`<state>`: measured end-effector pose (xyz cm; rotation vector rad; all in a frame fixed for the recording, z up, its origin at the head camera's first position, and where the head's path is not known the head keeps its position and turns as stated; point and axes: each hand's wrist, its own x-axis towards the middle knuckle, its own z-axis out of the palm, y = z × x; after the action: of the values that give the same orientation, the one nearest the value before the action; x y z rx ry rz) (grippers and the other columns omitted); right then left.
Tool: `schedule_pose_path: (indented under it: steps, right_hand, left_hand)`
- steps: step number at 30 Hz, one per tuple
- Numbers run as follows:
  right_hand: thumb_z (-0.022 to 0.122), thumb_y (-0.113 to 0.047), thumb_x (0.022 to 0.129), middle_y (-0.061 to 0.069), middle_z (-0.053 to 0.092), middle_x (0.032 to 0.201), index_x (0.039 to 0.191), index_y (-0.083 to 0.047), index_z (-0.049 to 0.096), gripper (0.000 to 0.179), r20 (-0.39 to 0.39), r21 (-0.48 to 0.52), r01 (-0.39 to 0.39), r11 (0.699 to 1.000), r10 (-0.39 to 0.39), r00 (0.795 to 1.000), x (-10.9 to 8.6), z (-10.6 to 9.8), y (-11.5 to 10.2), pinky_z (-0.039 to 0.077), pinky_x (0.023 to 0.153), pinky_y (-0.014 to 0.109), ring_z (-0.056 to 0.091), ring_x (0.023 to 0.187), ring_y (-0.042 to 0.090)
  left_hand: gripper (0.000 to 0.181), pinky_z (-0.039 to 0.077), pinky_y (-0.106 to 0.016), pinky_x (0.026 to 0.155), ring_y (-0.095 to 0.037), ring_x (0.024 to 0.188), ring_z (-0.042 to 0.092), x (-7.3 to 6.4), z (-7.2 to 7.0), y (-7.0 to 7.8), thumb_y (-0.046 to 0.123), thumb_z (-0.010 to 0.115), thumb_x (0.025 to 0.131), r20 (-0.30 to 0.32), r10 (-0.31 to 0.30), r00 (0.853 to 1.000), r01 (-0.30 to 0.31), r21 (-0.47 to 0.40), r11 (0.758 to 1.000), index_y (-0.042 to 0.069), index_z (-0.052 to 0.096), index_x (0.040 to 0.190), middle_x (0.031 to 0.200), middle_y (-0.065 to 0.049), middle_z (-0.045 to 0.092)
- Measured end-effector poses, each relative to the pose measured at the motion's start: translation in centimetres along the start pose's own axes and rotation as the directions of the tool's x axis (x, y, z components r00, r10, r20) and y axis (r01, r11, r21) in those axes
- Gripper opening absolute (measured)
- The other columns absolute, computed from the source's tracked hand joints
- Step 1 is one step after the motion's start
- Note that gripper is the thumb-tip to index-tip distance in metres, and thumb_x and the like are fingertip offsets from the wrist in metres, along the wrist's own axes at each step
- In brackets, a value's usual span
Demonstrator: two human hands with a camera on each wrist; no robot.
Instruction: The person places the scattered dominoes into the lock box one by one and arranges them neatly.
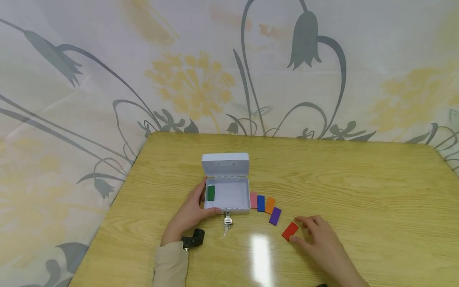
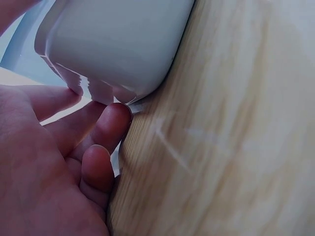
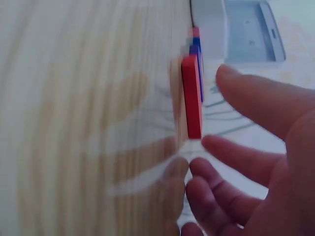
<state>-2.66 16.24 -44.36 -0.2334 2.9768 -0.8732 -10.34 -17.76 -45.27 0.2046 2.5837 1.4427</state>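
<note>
A white cash box (image 1: 232, 205) stands on the table with its lid (image 1: 225, 165) raised and a green block (image 1: 211, 193) inside at the left. My left hand (image 1: 191, 211) holds the box by its left front corner, thumb along the front edge and fingers at the side. A red block (image 1: 290, 230) lies flat on the table. Around it my right hand (image 1: 320, 241) spreads thumb and forefinger. In the right wrist view a gap shows between the thumb and the red block (image 3: 192, 98), while the forefinger is close to its near end.
Right of the box, a pink block (image 1: 254, 200), a blue block (image 1: 261, 203), an orange block (image 1: 270, 205) and a purple block (image 1: 275, 216) form a slanting row. Keys (image 1: 227, 223) hang at the box's front. A flower-patterned curtain (image 1: 215, 71) rises behind the table.
</note>
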Motion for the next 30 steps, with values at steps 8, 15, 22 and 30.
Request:
schedule_pose_path:
  steps: [8, 15, 22, 30]
  right_hand:
    - [0.064, -0.06, 0.068, 0.0, 0.052, 0.097, 0.112, -0.015, 0.059, 0.063, -0.003, -0.071, -0.05, 0.996, 0.05, 0.999, -0.1, 0.8, -0.5, 0.035, 0.074, 0.046, 0.048, 0.09, 0.021]
    - [0.071, -0.053, 0.065, 0.001, 0.051, 0.095, 0.108, -0.015, 0.058, 0.058, 0.017, -0.101, -0.073, 0.992, 0.075, 0.997, 0.0, 1.0, -0.3, 0.035, 0.073, 0.048, 0.047, 0.09, 0.022]
    - [0.075, -0.041, 0.066, -0.004, 0.049, 0.089, 0.109, -0.014, 0.058, 0.054, 0.019, -0.049, -0.049, 0.998, 0.05, 0.999, 0.2, 0.5, 0.1, 0.033, 0.069, 0.038, 0.044, 0.082, 0.013]
    - [0.076, -0.037, 0.067, -0.005, 0.049, 0.089, 0.107, -0.012, 0.059, 0.05, 0.031, -0.022, 0.003, 1.0, -0.003, 1.0, 0.3, 0.1, 0.4, 0.036, 0.069, 0.033, 0.042, 0.079, 0.01]
  left_hand:
    - [0.102, 0.035, -0.034, 0.078, -0.017, 0.092, 0.041, -0.3, 0.3, -0.1, 0.038, 0.079, 0.064, 0.002, -0.007, 1.0, 0.007, -0.019, 1.0, 0.029, 0.015, 0.143, 0.116, -0.001, 0.043]
    - [0.103, 0.035, -0.033, 0.078, -0.016, 0.092, 0.039, -0.3, 0.4, -0.1, 0.04, 0.079, 0.063, 0.008, -0.004, 1.0, 0.004, -0.022, 1.0, 0.03, 0.014, 0.143, 0.112, -0.001, 0.042]
    - [0.103, 0.035, -0.033, 0.078, -0.016, 0.091, 0.041, -0.1, 0.3, 0.1, 0.037, 0.079, 0.064, 0.009, -0.018, 1.0, 0.019, -0.023, 1.0, 0.03, 0.013, 0.143, 0.112, -0.001, 0.043]
    - [0.098, 0.035, -0.034, 0.076, -0.023, 0.09, 0.041, -0.9, -0.5, 2.7, 0.023, 0.078, 0.068, 0.016, -0.028, 0.999, 0.029, -0.054, 0.998, 0.017, 0.015, 0.144, 0.112, -0.011, 0.044]
